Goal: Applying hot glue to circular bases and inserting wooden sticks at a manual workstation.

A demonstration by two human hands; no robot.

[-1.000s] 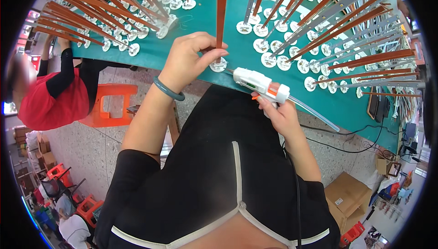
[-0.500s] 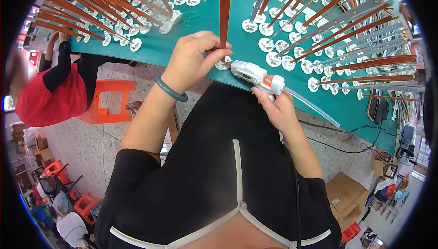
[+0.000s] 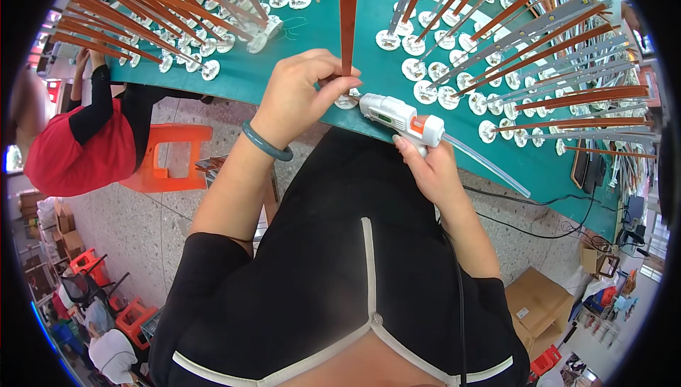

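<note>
My left hand (image 3: 305, 92) pinches the lower end of an upright brown strip (image 3: 348, 18), its fingers closed. Under those fingertips, a round white base (image 3: 347, 100) rests at the near edge of the green table (image 3: 319, 32). A white glue gun (image 3: 397, 117) is gripped in my right hand (image 3: 433, 170). Its nozzle points left and reaches the foot of the strip, beside my left thumb. From the gun's back end sticks a clear glue stick (image 3: 489, 168). Whether the nozzle touches the base I cannot tell.
Many upright strips on round white bases (image 3: 425, 92) crowd the table's right and far left. A glue-smeared white piece (image 3: 265, 34) lies left of centre. Black cables (image 3: 539, 204) hang at right. A person in red (image 3: 78, 146) sits left by an orange stool (image 3: 174, 156).
Almost nothing differs. The glue gun has shifted very slightly, while my left hand keeps its pinch on the strip.
</note>
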